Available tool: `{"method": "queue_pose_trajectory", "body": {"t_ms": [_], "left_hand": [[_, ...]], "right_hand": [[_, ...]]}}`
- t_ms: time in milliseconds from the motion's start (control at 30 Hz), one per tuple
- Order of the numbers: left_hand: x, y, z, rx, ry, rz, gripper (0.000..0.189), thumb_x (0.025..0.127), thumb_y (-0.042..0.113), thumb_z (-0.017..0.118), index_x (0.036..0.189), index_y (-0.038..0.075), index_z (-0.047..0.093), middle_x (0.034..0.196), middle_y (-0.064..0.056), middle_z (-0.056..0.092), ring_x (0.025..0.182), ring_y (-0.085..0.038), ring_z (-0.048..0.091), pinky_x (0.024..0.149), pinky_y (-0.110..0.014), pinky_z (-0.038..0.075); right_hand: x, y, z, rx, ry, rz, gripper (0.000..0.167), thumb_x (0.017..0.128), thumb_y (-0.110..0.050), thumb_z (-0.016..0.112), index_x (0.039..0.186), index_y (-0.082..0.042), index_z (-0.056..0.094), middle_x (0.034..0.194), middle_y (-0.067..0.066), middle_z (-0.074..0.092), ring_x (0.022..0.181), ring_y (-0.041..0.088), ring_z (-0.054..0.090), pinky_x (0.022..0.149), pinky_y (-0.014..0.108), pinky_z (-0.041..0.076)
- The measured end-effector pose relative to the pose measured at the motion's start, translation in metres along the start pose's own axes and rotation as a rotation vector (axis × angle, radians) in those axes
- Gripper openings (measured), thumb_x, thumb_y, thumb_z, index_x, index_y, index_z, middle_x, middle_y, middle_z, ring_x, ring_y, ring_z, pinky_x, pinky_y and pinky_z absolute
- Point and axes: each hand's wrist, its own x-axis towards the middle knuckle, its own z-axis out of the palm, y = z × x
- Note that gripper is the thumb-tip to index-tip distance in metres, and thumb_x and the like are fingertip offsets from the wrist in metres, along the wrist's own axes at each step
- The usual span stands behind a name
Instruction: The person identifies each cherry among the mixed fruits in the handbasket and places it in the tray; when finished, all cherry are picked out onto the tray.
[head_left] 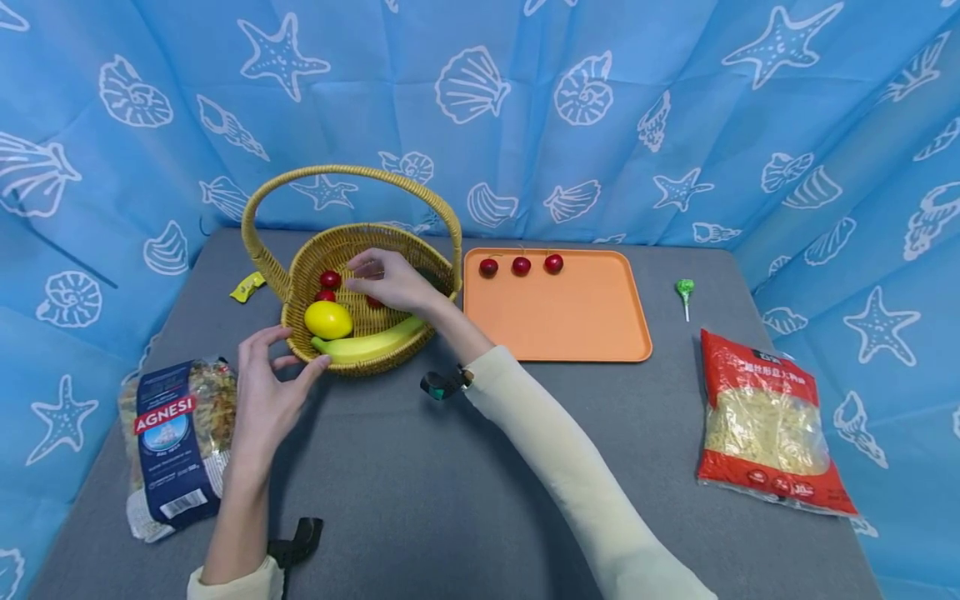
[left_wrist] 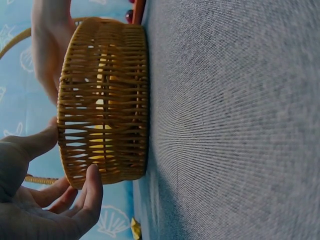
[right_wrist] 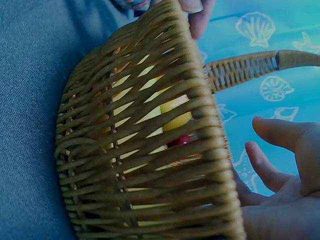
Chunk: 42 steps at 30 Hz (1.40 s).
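Observation:
A wicker basket (head_left: 300, 333) with a tall handle stands at the back left. Inside lie a banana (head_left: 371, 343), a yellow lemon (head_left: 328, 320) and red cherries (head_left: 330, 279). My left hand (head_left: 273, 387) holds the basket's near left rim, its thumb on the near side and its fingers against the outer wicker (left_wrist: 102, 100). Over the basket's opening, my right hand (head_left: 397, 283) hovers with fingers loosely bent and parted. No object shows between its thumb and fingers in the right wrist view. It partly covers a cherry (head_left: 372, 302).
An orange tray (head_left: 558, 321) with three cherries (head_left: 521, 266) stands right of the basket. Farther right lie a green lollipop (head_left: 685, 289) and a red pasta bag (head_left: 768, 425). An Agnesi pasta bag (head_left: 176, 442) and a yellow wrapped candy (head_left: 247, 287) lie at left.

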Motion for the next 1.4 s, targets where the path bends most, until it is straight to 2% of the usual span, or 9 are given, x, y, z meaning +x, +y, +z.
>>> {"method": "queue_pose_trajectory", "body": {"t_ms": [200,300,400,533,600,700,867,1133,1400], "left_hand": [[-0.001,-0.001,-0.001,-0.003,0.005,0.006,0.074,0.102,0.032,0.077,0.161,0.005,0.042,0.169,-0.021,0.031,0.129,-0.044,0.064,0.074,0.002,0.046],[-0.001,0.0,-0.001,-0.002,0.008,0.001,0.073,0.102,0.031,0.077,0.161,0.005,0.042,0.169,-0.02,0.032,0.129,-0.044,0.064,0.074,0.002,0.046],[0.0,0.0,-0.001,-0.003,0.002,-0.003,0.074,0.102,0.032,0.077,0.161,0.005,0.042,0.169,-0.02,0.031,0.129,-0.044,0.064,0.073,0.002,0.047],[-0.001,0.001,0.0,-0.002,-0.005,-0.005,0.075,0.102,0.034,0.077,0.161,0.005,0.041,0.169,-0.021,0.031,0.13,-0.045,0.064,0.072,0.001,0.047],[-0.001,0.001,0.0,-0.002,-0.004,-0.005,0.074,0.102,0.033,0.077,0.161,0.005,0.041,0.169,-0.021,0.031,0.129,-0.045,0.064,0.072,0.002,0.046],[-0.001,0.001,0.0,-0.004,0.0,-0.005,0.074,0.102,0.032,0.077,0.161,0.005,0.042,0.169,-0.021,0.031,0.129,-0.044,0.064,0.073,0.002,0.046],[-0.001,0.001,0.001,-0.003,0.007,-0.01,0.074,0.102,0.033,0.078,0.161,0.007,0.042,0.169,-0.02,0.031,0.129,-0.043,0.064,0.073,0.002,0.046],[-0.001,0.0,0.002,0.0,0.013,-0.007,0.074,0.102,0.033,0.078,0.161,0.007,0.042,0.169,-0.019,0.032,0.129,-0.044,0.064,0.072,0.002,0.046],[-0.001,0.0,0.003,0.002,0.018,-0.013,0.074,0.102,0.032,0.078,0.161,0.007,0.042,0.169,-0.019,0.032,0.129,-0.043,0.064,0.072,0.002,0.046]], "right_hand": [[0.015,-0.006,0.004,-0.023,-0.057,0.088,0.043,0.109,-0.024,0.066,0.147,-0.004,0.06,0.15,0.015,0.063,0.137,0.027,0.062,0.104,0.033,0.059],[0.024,-0.009,0.004,-0.062,-0.093,0.106,0.04,0.11,-0.02,0.064,0.146,-0.003,0.059,0.143,0.013,0.065,0.124,0.022,0.065,0.095,0.028,0.057],[0.03,-0.009,0.005,-0.101,-0.122,0.121,0.036,0.11,-0.015,0.062,0.144,-0.001,0.061,0.114,0.006,0.067,0.088,0.014,0.061,0.076,0.025,0.051],[0.035,-0.008,0.004,-0.114,-0.179,0.194,0.034,0.108,-0.004,0.058,0.142,-0.001,0.063,0.079,0.002,0.052,0.056,0.009,0.036,0.066,0.032,0.04],[0.036,-0.008,0.004,-0.113,-0.201,0.231,0.034,0.107,0.001,0.057,0.141,-0.001,0.064,0.081,0.003,0.052,0.056,0.01,0.037,0.071,0.035,0.048],[0.037,-0.009,0.004,-0.117,-0.214,0.265,0.034,0.105,0.005,0.06,0.139,0.0,0.065,0.104,0.008,0.064,0.071,0.015,0.051,0.085,0.038,0.06],[0.039,-0.011,0.005,-0.2,-0.217,0.29,0.034,0.103,0.003,0.067,0.136,-0.003,0.07,0.143,0.013,0.068,0.104,0.02,0.063,0.093,0.031,0.061],[0.042,-0.015,0.011,-0.32,-0.203,0.358,0.034,0.1,-0.001,0.075,0.131,-0.013,0.076,0.141,0.004,0.071,0.123,0.018,0.066,0.093,0.024,0.06],[0.041,-0.02,0.015,-0.375,-0.189,0.397,0.034,0.1,-0.005,0.077,0.132,-0.014,0.073,0.127,0.006,0.073,0.091,0.016,0.07,0.082,0.026,0.063]]}}
